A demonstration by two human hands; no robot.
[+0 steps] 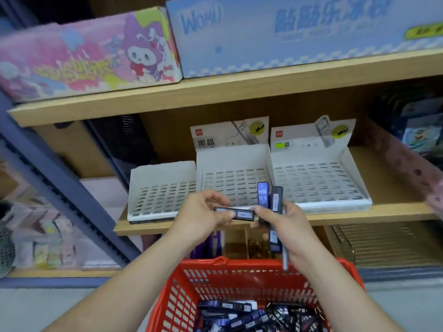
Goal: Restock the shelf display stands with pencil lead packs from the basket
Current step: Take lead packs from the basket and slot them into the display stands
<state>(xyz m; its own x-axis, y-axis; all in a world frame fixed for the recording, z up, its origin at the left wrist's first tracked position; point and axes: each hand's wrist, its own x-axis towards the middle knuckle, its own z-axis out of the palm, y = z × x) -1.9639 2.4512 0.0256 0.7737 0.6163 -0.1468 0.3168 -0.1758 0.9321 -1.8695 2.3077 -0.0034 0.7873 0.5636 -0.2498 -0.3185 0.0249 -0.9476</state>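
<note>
Now pinches one pencil lead pack (242,214) crosswise in left hand (203,212); grips several upright packs (263,197) in right hand (287,227).

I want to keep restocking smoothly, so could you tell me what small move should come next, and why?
Probably move the left hand forward and slot its single pack into the middle stand: it sits directly behind, its slots look empty, and the right hand holds more packs.
</note>
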